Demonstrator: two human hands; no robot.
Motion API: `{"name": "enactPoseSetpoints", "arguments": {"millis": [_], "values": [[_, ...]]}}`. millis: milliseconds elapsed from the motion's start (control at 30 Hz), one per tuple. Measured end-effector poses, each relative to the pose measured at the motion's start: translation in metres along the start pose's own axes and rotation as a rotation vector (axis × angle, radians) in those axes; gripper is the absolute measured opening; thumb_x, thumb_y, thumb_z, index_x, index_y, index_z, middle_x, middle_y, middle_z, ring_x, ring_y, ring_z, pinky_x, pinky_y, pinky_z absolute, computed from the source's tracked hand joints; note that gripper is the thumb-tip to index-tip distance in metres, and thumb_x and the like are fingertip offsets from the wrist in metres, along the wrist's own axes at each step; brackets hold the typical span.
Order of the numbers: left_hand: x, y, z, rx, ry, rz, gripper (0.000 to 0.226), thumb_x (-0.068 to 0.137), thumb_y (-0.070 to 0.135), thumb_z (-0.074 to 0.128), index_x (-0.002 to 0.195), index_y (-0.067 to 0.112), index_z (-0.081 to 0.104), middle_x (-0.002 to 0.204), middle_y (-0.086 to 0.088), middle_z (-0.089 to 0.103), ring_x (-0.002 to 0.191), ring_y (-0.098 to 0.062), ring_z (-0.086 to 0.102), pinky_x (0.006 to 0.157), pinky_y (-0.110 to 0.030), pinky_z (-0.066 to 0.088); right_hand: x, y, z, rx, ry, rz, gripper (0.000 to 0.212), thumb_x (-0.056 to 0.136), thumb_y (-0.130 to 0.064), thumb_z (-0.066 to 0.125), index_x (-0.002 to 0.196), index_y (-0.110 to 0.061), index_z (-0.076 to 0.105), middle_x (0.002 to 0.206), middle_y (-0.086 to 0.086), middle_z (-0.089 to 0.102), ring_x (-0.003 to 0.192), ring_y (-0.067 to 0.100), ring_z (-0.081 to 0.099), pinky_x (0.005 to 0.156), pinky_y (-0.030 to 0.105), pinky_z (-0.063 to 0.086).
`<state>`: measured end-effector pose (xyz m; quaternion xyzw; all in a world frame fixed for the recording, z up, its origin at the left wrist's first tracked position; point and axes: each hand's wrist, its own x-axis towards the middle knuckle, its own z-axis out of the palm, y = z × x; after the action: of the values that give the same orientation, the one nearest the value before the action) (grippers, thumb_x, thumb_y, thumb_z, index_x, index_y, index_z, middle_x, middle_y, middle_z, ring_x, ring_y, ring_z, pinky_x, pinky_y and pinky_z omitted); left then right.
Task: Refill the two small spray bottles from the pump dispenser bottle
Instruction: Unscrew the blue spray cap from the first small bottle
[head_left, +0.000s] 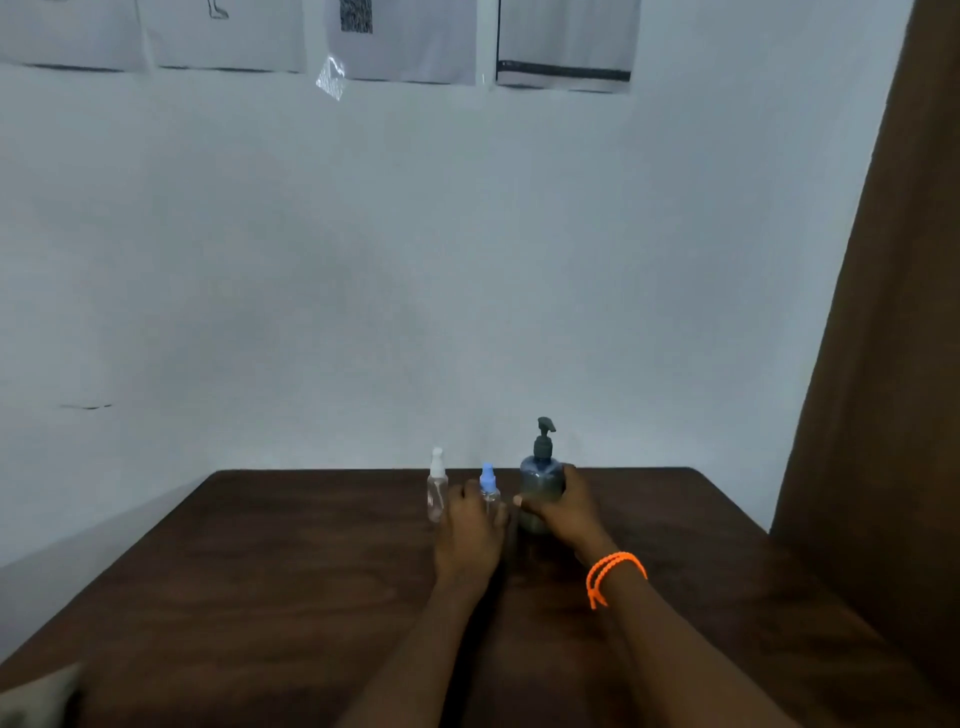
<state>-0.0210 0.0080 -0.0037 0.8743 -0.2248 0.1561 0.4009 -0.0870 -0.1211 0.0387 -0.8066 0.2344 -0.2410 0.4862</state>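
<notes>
Pump dispenser bottle (542, 488) stands upright near the desk's (260, 571) far edge, dark pump head on. Right hand (563, 512) wraps its body, fingers curled round; orange band (615, 574) on that wrist. Blue-capped spray bottle (489, 486) stands just left of the pump bottle, w/ left hand (470, 525) curled round its lower part. White-capped spray bottle (437, 488) stands further left, upright, just beside the left hand; touching or not, can't tell.
</notes>
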Motion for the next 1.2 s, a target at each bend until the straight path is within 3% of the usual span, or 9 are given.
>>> {"name": "enactPoseSetpoints", "arguments": {"millis": [67, 200, 267, 400, 800, 900, 1000, 1100, 1200], "values": [[-0.014, -0.003, -0.008, 0.016, -0.002, 0.021, 0.034, 0.096, 0.038, 0.065, 0.117, 0.012, 0.064, 0.134, -0.014, 0.057, 0.134, -0.034, 0.051, 0.092, -0.041, 0.055, -0.012, 0.007, -0.004, 0.03, -0.017, -0.027, 0.036, 0.068, -0.021, 0.088, 0.089, -0.031, 0.061, 0.092, -0.008, 0.069, 0.093, 0.017, 0.068, 0.089, 0.044, 0.058], [-0.052, -0.001, -0.034, 0.009, 0.0, 0.048, 0.031, 0.094, 0.038, 0.067, 0.115, 0.015, 0.065, 0.125, -0.008, 0.061, 0.099, -0.03, 0.068, 0.076, -0.035, 0.053, -0.048, 0.019, -0.012, 0.078, -0.051, -0.076, 0.058, 0.069, -0.016, 0.091, 0.119, -0.026, 0.062, 0.106, -0.009, 0.069, 0.098, 0.012, 0.067, 0.076, 0.019, 0.054], [-0.07, -0.001, -0.047, 0.045, 0.01, 0.067, 0.031, 0.093, 0.043, 0.067, 0.114, 0.021, 0.065, 0.115, -0.001, 0.064, 0.097, -0.025, 0.068, 0.073, -0.032, 0.049, -0.064, 0.023, -0.016, 0.075, -0.047, -0.081, 0.068, 0.065, -0.026, 0.093, 0.125, -0.027, 0.06, 0.11, -0.01, 0.068, 0.099, 0.006, 0.065, 0.081, 0.022, 0.055], [-0.102, -0.001, -0.07, 0.093, 0.021, 0.092, 0.03, 0.09, 0.049, 0.067, 0.109, 0.026, 0.066, 0.102, 0.006, 0.064, 0.09, -0.02, 0.066, 0.072, -0.031, 0.05, -0.096, 0.035, -0.025, 0.04, -0.074, -0.09, 0.083, 0.053, -0.049, 0.091, 0.128, -0.033, 0.059, 0.119, -0.011, 0.068, 0.107, 0.011, 0.066, 0.092, 0.039, 0.058], [-0.145, -0.005, -0.098, 0.099, 0.034, 0.128, 0.028, 0.084, 0.057, 0.068, 0.091, 0.031, 0.062, 0.082, 0.012, 0.057, 0.071, -0.008, 0.059, 0.067, -0.035, 0.057, -0.161, 0.027, -0.041, 0.019, -0.131, -0.125, 0.082, 0.063, -0.042, 0.092, 0.133, -0.029, 0.052, 0.127, -0.009, 0.061, 0.115, 0.014, 0.059, 0.09, 0.028, 0.053], [-0.146, -0.003, -0.098, 0.046, 0.039, 0.105, 0.033, 0.082, 0.053, 0.072, 0.104, 0.029, 0.066, 0.091, 0.011, 0.059, 0.08, -0.012, 0.062, 0.071, -0.037, 0.057, -0.178, 0.014, -0.042, -0.084, 0.124, -0.112, 0.089, 0.056, -0.057, 0.091, 0.128, -0.021, 0.052, 0.125, -0.004, 0.054, 0.113, 0.015, 0.056, 0.089, 0.03, 0.051], [-0.146, -0.007, -0.095, -0.054, 0.019, 0.095, 0.032, 0.082, 0.048, 0.075, 0.105, 0.029, 0.065, 0.093, 0.013, 0.062, 0.083, -0.01, 0.062, 0.068, -0.03, 0.053, -0.206, 0.002, -0.03, -0.174, 0.466, -0.37, 0.06, 0.066, -0.058, 0.085, 0.106, -0.021, 0.058, 0.105, -0.007, 0.054, 0.093, 0.012, 0.057, 0.078, 0.031, 0.051], [-0.147, -0.008, -0.097, -0.141, 0.002, 0.108, 0.022, 0.085, 0.04, 0.074, 0.098, 0.025, 0.066, 0.087, 0.012, 0.063, 0.078, -0.009, 0.06, 0.061, -0.021, 0.042, -0.217, -0.016, -0.005, -0.191, 0.26, -0.507, 0.026, 0.081, -0.042, 0.079, 0.085, -0.024, 0.06, 0.083, -0.013, 0.058, 0.074, 0.005, 0.057, 0.065, 0.027, 0.051], [-0.148, -0.009, -0.103, -0.201, -0.003, 0.133, 0.006, 0.089, 0.024, 0.069, 0.089, 0.02, 0.066, 0.079, 0.011, 0.063, 0.071, -0.007, 0.058, 0.058, -0.012, 0.034, -0.198, -0.023, 0.021, -0.249, 0.126, -0.465, 0.025, 0.079, -0.037, 0.076, 0.079, -0.02, 0.058, 0.074, -0.009, 0.059, 0.071, 0.01, 0.056, 0.064, 0.03, 0.048]]}}
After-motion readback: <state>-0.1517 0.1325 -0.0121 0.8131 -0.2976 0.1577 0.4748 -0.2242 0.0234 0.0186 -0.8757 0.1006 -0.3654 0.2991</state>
